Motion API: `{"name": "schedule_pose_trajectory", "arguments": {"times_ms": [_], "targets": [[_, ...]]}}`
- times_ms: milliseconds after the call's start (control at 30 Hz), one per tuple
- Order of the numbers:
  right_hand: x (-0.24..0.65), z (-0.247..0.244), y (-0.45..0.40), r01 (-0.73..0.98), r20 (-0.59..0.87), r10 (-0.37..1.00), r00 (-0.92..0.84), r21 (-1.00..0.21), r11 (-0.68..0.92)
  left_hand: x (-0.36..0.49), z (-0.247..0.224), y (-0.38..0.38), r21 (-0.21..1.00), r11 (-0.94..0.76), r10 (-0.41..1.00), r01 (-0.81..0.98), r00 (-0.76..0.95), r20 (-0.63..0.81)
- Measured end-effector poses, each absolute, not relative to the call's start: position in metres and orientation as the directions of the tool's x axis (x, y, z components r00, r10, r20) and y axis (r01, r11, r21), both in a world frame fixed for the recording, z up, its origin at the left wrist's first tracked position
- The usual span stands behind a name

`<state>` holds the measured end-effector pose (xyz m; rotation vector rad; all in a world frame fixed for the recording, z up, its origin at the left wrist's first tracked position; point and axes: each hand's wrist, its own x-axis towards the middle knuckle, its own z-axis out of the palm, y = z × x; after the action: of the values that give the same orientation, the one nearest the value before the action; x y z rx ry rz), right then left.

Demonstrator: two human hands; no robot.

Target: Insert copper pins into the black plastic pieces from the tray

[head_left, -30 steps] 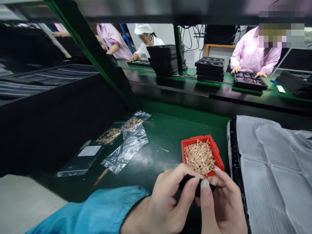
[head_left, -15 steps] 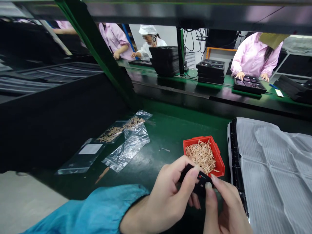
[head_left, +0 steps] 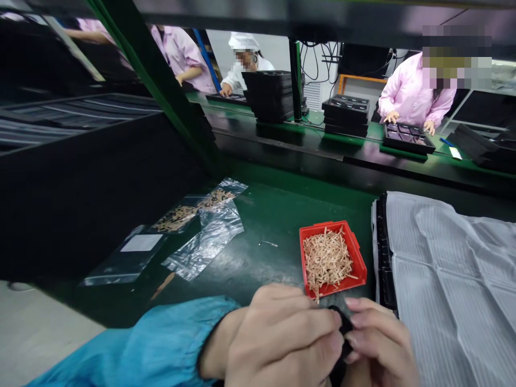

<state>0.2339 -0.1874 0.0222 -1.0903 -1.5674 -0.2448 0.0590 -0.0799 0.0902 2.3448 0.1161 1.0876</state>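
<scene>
A small flat black part (head_left: 342,336) is pinched between both hands near the lower edge of the view, mostly covered by fingers. My left hand (head_left: 282,333), in a blue sleeve, is closed around its left side with the back of the hand towards me. The fingertips of my right hand (head_left: 381,336) press on the part's right side. Just beyond the hands stands a red bin (head_left: 363,274) full of thin beige strips (head_left: 328,258).
Clear zip bags (head_left: 213,231), some holding small pieces, lie left on the green table (head_left: 274,209) near a thin metal pin (head_left: 268,243). White sheeting (head_left: 447,279) covers black trays at right. Co-workers in pink (head_left: 415,91) and white (head_left: 258,64) sit behind stacked trays (head_left: 268,97).
My hands have turned the black part over, so its printed face no longer shows. The left hand has rolled so its back faces me, and the view has shifted slightly.
</scene>
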Motion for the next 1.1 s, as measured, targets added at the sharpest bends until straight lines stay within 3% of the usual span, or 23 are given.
{"name": "schedule_pose_trajectory", "arguments": {"times_ms": [167, 267, 367, 433, 567, 733, 933, 1100], "targets": [[0.231, 0.025, -0.196, 0.701, 0.844, 0.492, 0.215, -0.484, 0.524, 0.061, 0.092, -0.098, 0.45, -0.893, 0.369, -0.014, 0.551, 0.749], [0.241, 0.035, -0.197, 0.769, 0.848, 0.53, 0.032, -0.359, 0.529, 0.065, 0.091, -0.102, 0.452, -0.892, 0.409, 0.008, 0.444, 0.797], [0.249, 0.044, -0.195, 0.824, 0.845, 0.532, -0.065, -0.256, 0.506, 0.065, 0.092, -0.103, 0.47, -0.882, 0.424, 0.022, 0.471, 0.774], [0.244, 0.045, -0.193, 0.859, 0.862, 0.505, -0.044, -0.226, 0.46, 0.062, 0.093, -0.102, 0.445, -0.895, 0.393, 0.021, 0.51, 0.765], [0.223, 0.047, -0.191, 0.911, 0.915, 0.37, 0.158, -0.28, 0.304, 0.059, 0.092, -0.092, 0.402, -0.916, 0.31, -0.022, 0.598, 0.739], [0.218, 0.053, -0.187, 0.937, 0.913, 0.402, 0.071, -0.198, 0.286, 0.062, 0.085, -0.071, 0.262, -0.936, 0.063, -0.234, 0.621, 0.781], [0.218, 0.056, -0.184, 0.945, 0.931, 0.348, 0.106, -0.204, 0.257, 0.067, 0.074, -0.072, 0.3, -0.921, 0.099, -0.247, 0.598, 0.795], [0.221, 0.052, -0.191, 0.945, 0.92, 0.391, 0.04, -0.162, 0.285, 0.07, 0.077, -0.076, 0.343, -0.901, 0.121, -0.267, 0.603, 0.789]]}}
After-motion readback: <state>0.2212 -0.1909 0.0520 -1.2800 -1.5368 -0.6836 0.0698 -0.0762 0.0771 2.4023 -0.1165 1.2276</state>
